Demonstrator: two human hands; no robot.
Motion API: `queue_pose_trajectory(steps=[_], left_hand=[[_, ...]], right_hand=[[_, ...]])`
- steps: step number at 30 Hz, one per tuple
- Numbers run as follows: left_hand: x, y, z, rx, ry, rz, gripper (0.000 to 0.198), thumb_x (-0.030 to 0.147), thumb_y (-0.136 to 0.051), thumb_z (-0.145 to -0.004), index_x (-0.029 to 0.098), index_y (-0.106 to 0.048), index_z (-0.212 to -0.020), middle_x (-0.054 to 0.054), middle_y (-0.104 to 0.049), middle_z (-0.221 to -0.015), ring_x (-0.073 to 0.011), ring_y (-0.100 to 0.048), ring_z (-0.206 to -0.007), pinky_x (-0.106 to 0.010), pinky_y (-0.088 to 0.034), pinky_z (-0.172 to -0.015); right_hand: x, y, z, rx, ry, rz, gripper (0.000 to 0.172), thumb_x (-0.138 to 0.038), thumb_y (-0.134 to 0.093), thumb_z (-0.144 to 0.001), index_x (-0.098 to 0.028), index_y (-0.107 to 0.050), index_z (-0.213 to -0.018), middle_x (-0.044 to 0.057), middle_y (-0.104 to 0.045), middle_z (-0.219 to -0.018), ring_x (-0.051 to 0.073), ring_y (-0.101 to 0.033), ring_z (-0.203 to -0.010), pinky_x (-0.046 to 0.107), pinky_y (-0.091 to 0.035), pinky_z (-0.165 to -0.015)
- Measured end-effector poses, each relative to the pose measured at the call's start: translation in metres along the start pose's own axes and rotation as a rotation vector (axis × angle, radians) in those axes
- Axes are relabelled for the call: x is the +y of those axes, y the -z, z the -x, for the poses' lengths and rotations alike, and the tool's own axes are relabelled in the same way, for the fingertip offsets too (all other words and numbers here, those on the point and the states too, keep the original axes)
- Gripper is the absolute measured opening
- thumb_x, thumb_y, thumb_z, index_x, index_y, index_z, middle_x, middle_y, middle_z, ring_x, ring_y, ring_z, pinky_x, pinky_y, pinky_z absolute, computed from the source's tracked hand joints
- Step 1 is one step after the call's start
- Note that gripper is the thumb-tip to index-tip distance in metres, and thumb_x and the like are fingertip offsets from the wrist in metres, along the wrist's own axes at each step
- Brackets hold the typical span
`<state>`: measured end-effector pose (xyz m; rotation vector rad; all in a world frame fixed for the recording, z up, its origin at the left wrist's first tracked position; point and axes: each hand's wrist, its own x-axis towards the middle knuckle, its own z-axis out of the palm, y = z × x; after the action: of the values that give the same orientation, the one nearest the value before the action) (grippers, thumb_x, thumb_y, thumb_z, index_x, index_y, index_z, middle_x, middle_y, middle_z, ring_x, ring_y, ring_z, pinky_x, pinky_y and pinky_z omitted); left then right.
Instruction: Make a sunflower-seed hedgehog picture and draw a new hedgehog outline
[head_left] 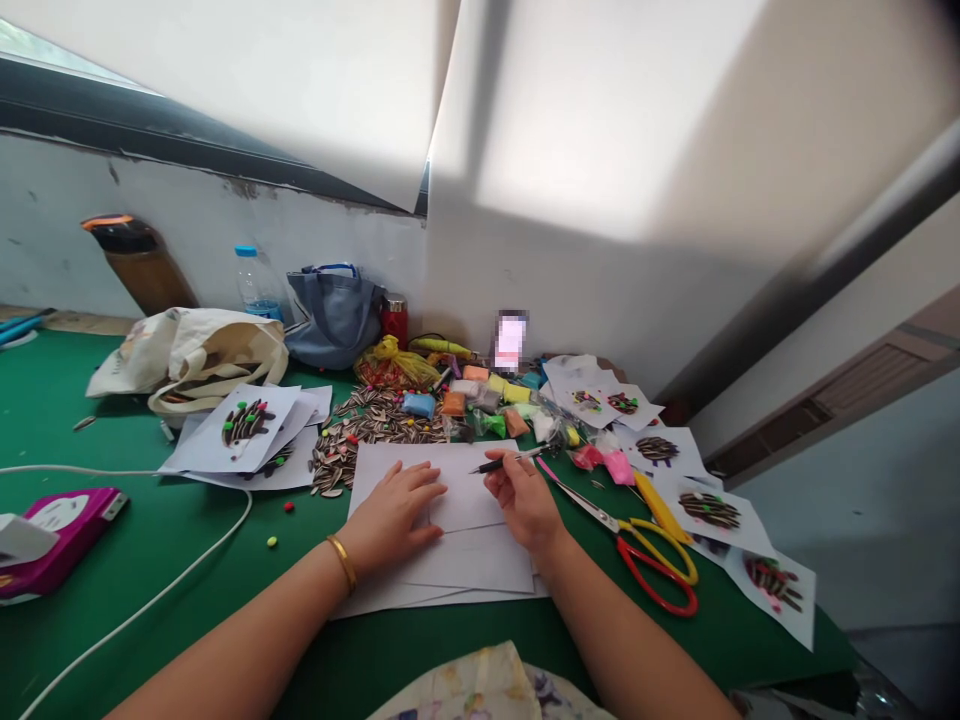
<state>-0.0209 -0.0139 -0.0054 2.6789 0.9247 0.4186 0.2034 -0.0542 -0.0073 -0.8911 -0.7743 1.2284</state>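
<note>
Several overlapping sheets of white paper (480,560) lie in front of me on the green table. My left hand (397,510) rests flat on the left part of the top sheet, its fingers spread. In my right hand (523,497) a dark pen (495,465) is pinched, its tip pointing left just over the sheet's upper part. Whether the tip touches the paper I cannot tell, and no clear marks show on it. A heap of striped sunflower seeds (382,425) borders the sheet's far left edge. Scissors (626,535) with red and yellow handles lie right of my right hand.
Small packs of coloured clay (480,395) lie behind the paper. Sheets with seed pictures rest at left (247,425) and right (712,505). Farther back are a cloth bag (187,350), a blue bag (334,320) and a phone (511,340). A white cable (187,560) crosses the left side.
</note>
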Motion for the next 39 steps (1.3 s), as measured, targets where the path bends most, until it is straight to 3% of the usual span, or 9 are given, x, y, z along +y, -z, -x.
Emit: queue_pose_trajectory(steps=[3,7,10,14,17,21,31,36,39], left_hand=[[0.000,0.000,-0.002,0.046,-0.023,0.002,0.045,0.035,-0.070,-0.078,0.024,-0.062,-0.121,-0.012,-0.056,-0.136,-0.0306,-0.045,-0.131,-0.057,-0.026,-0.113],[0.002,0.001,-0.005,0.136,-0.036,0.013,0.033,0.036,-0.065,-0.082,0.022,-0.067,-0.112,-0.012,-0.063,-0.123,-0.0280,-0.056,-0.117,-0.052,-0.036,-0.107],[0.007,0.004,-0.005,0.208,-0.005,0.039,0.031,0.038,-0.062,-0.084,0.021,-0.067,-0.109,-0.011,-0.066,-0.114,-0.0261,-0.059,-0.106,-0.045,-0.045,-0.097],[0.017,0.006,-0.004,0.297,0.065,0.133,0.036,0.043,-0.061,-0.086,0.022,-0.065,-0.115,-0.010,-0.064,-0.114,-0.0253,-0.057,-0.108,-0.042,-0.044,-0.096],[0.025,0.006,-0.004,0.278,0.075,0.215,0.031,0.040,-0.054,-0.090,0.022,-0.065,-0.114,-0.008,-0.064,-0.112,-0.0230,-0.057,-0.108,-0.038,-0.043,-0.096],[0.030,0.008,-0.006,0.210,0.057,0.251,0.027,0.033,-0.045,-0.095,0.021,-0.069,-0.092,-0.006,-0.067,-0.095,-0.0198,-0.059,-0.092,-0.035,-0.045,-0.086],[0.026,0.007,-0.007,0.273,0.103,0.286,0.024,0.035,-0.052,-0.092,0.019,-0.068,-0.084,-0.006,-0.066,-0.087,-0.0195,-0.059,-0.084,-0.034,-0.045,-0.080],[0.024,0.006,-0.006,0.288,0.099,0.309,0.020,0.036,-0.056,-0.089,0.021,-0.070,-0.092,-0.006,-0.067,-0.092,-0.0205,-0.060,-0.090,-0.035,-0.047,-0.084],[0.019,0.003,-0.006,0.299,0.128,0.240,0.028,0.039,-0.064,-0.083,0.023,-0.067,-0.106,-0.008,-0.066,-0.107,-0.0240,-0.059,-0.104,-0.040,-0.045,-0.093]], right_hand=[[-0.003,0.005,-0.004,0.025,-0.097,-0.187,0.026,-0.042,-0.073,-0.078,-0.019,-0.071,-0.090,-0.002,-0.060,-0.062,0.009,-0.054,-0.061,0.025,-0.048,-0.067],[-0.004,0.010,-0.006,0.038,-0.125,-0.216,0.025,-0.041,-0.070,-0.080,-0.020,-0.071,-0.092,-0.001,-0.063,-0.064,0.010,-0.057,-0.063,0.025,-0.049,-0.067],[-0.002,0.007,-0.003,0.012,-0.106,-0.116,0.029,-0.045,-0.063,-0.083,-0.019,-0.071,-0.093,0.002,-0.066,-0.068,0.013,-0.060,-0.065,0.028,-0.050,-0.068],[0.004,-0.004,0.006,-0.082,-0.079,0.086,0.032,-0.046,-0.059,-0.084,-0.018,-0.066,-0.098,0.003,-0.067,-0.070,0.015,-0.062,-0.067,0.029,-0.049,-0.068],[0.008,-0.013,0.014,-0.185,-0.056,0.213,0.028,-0.043,-0.061,-0.084,-0.020,-0.060,-0.100,0.000,-0.066,-0.067,0.015,-0.062,-0.065,0.029,-0.048,-0.068],[0.007,-0.016,0.017,-0.255,-0.050,0.309,0.024,-0.041,-0.063,-0.083,-0.020,-0.058,-0.094,-0.001,-0.065,-0.068,0.015,-0.061,-0.067,0.029,-0.048,-0.068],[0.014,-0.004,0.011,-0.165,-0.001,0.247,0.027,-0.044,-0.064,-0.084,-0.020,-0.067,-0.095,0.001,-0.065,-0.069,0.016,-0.061,-0.068,0.031,-0.048,-0.069],[0.011,-0.004,0.011,-0.191,-0.015,0.264,0.024,-0.042,-0.069,-0.079,-0.020,-0.065,-0.089,0.001,-0.064,-0.069,0.015,-0.060,-0.067,0.030,-0.048,-0.067],[0.006,0.001,0.004,-0.026,0.021,0.264,0.023,-0.041,-0.071,-0.076,-0.020,-0.061,-0.078,-0.003,-0.057,-0.061,0.012,-0.053,-0.058,0.027,-0.046,-0.061]])
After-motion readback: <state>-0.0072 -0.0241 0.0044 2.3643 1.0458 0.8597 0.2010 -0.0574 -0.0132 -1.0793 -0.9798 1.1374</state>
